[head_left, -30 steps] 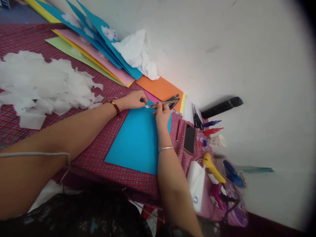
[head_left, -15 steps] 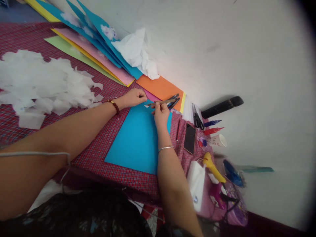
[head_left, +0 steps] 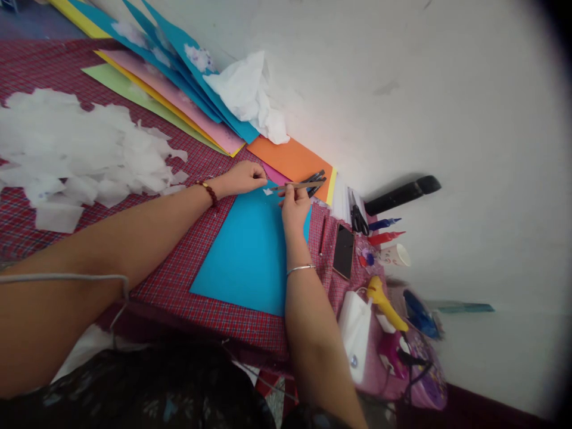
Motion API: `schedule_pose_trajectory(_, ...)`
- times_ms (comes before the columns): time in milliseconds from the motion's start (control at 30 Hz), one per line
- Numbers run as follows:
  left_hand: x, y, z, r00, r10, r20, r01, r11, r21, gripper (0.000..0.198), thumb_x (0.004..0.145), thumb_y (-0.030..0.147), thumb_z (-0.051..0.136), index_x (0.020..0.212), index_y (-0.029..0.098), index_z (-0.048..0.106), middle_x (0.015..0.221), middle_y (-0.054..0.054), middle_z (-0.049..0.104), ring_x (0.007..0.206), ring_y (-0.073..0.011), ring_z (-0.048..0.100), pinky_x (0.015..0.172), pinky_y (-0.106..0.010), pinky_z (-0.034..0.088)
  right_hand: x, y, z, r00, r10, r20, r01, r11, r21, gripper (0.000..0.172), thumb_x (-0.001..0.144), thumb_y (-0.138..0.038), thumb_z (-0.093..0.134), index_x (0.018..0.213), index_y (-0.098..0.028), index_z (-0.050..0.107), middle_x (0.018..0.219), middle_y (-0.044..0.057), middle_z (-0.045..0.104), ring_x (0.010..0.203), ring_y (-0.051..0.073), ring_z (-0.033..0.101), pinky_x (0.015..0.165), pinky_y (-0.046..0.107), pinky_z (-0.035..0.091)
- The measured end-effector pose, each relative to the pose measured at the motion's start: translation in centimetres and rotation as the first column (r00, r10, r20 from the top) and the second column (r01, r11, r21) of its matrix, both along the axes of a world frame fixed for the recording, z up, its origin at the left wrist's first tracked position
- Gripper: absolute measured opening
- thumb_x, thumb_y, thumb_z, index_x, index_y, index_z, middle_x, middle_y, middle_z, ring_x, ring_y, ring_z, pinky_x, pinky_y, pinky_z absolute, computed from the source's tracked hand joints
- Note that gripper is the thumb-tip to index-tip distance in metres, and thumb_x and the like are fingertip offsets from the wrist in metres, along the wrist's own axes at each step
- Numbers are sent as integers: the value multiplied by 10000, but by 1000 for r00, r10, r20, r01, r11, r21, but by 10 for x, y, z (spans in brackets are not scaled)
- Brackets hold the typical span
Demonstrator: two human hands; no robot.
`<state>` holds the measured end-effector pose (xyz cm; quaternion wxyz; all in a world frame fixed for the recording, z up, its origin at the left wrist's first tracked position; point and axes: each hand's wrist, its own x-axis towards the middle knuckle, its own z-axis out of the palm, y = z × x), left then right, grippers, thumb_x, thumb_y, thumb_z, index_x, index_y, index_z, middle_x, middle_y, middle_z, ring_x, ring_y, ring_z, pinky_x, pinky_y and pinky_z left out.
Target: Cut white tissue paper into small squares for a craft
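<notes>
A blue sheet of paper (head_left: pixel 243 256) lies on the checked tablecloth in front of me. My right hand (head_left: pixel 295 205) rests over its far right part, fingers closed around a thin brown wooden stick (head_left: pixel 306 185). The stick's tip points left, at a tiny white scrap (head_left: pixel 268 192) on the far end of the sheet. Just beyond the scrap, my left hand (head_left: pixel 245 177) is closed with thumb and fingertips together; whatever they may pinch is too small to make out.
White tissue pieces (head_left: pixel 84 149) are heaped at the left. Folded coloured cards (head_left: pixel 179 95), crumpled tissue (head_left: pixel 252 89) and orange paper (head_left: pixel 290 158) lie along the wall. To the right are scissors (head_left: pixel 358 220), a phone (head_left: pixel 344 250), a paper cup (head_left: pixel 395 255) and a yellow glue gun (head_left: pixel 384 304).
My right hand and the stick have shifted slightly right, away from my left hand. The white scrap shows a little more. My left hand is almost still.
</notes>
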<state>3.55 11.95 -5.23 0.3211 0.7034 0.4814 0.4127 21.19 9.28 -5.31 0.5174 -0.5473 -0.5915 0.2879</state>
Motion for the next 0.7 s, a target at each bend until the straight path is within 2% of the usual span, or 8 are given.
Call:
schedule_pose_trajectory(167, 0, 2, -4, 996, 49, -71, -46, 998, 40, 133, 695, 281, 597, 608, 185, 625, 613, -10, 612, 648, -164, 561, 615, -271, 408, 2, 0, 1, 998, -43, -41, 43, 999, 11, 183, 936, -366, 493, 869, -218, 577, 663, -27, 639, 469, 112, 509, 481, 227, 419)
schedule_pose_trajectory(433, 0, -6, -4, 988, 60, -143, -39, 989, 144, 164, 741, 238, 529, 715, 166, 674, 803, -60, 709, 760, -179, 603, 731, -282, 455, 14, 2, -4, 934, -52, -353, 57, 998, 4, 238, 879, -405, 542, 955, -185, 591, 626, -37, 624, 402, 103, 461, 427, 234, 371)
schedule_pose_trajectory(567, -11, -19, 10, 989, 111, -103, -98, 987, 124, 177, 747, 215, 512, 746, 169, 683, 825, -65, 719, 777, -189, 627, 727, -292, 478, 17, 3, -5, 885, -122, -449, 90, 992, -93, 242, 829, -419, 597, 902, -189, 576, 584, -57, 600, 397, 96, 448, 425, 233, 377)
schedule_pose_trajectory(700, -52, -30, 40, 982, 152, -110, -145, 987, 66, 198, 772, 249, 504, 785, 166, 683, 781, -44, 710, 687, -159, 611, 634, -266, 463, 16, 2, -4, 849, -129, -513, 74, 989, -126, 237, 818, -418, 610, 868, -191, 566, 549, -63, 588, 384, 97, 445, 408, 233, 369)
